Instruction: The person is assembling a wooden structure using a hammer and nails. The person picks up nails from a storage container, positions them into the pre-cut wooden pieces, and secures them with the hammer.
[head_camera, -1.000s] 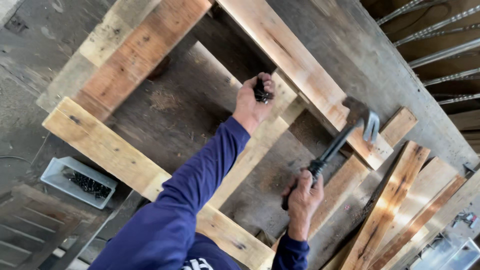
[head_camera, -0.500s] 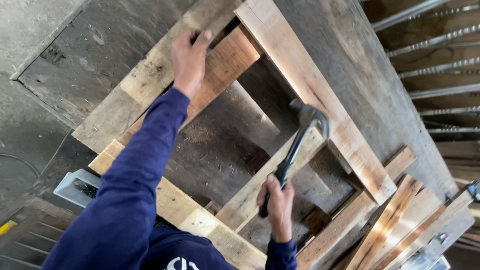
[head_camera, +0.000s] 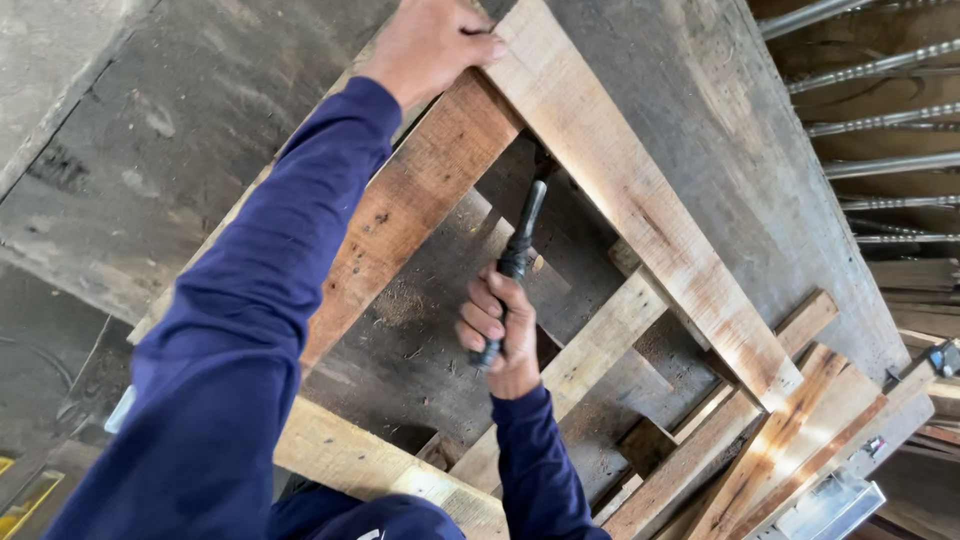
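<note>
My left hand (head_camera: 432, 42) grips the top end of a reddish-brown board (head_camera: 420, 200) of a wooden pallet, where it meets a long pale plank (head_camera: 640, 200). My right hand (head_camera: 500, 335) is closed around the black handle of a hammer (head_camera: 520, 245). The hammer points up and away, and its head is hidden under the pale plank near the joint. Both arms wear dark blue sleeves.
Grey concrete floor (head_camera: 180, 130) lies under and around the pallet. More loose boards (head_camera: 800, 420) are stacked at the lower right beside a metal tray (head_camera: 830, 505). Ribbed steel bars (head_camera: 880, 120) lie at the upper right. A pale cross plank (head_camera: 380, 470) runs along the bottom.
The view has moved closer. My left hand went from the middle slat up to the reddish board's end. The hammer swung from the right side in under the pale plank.
</note>
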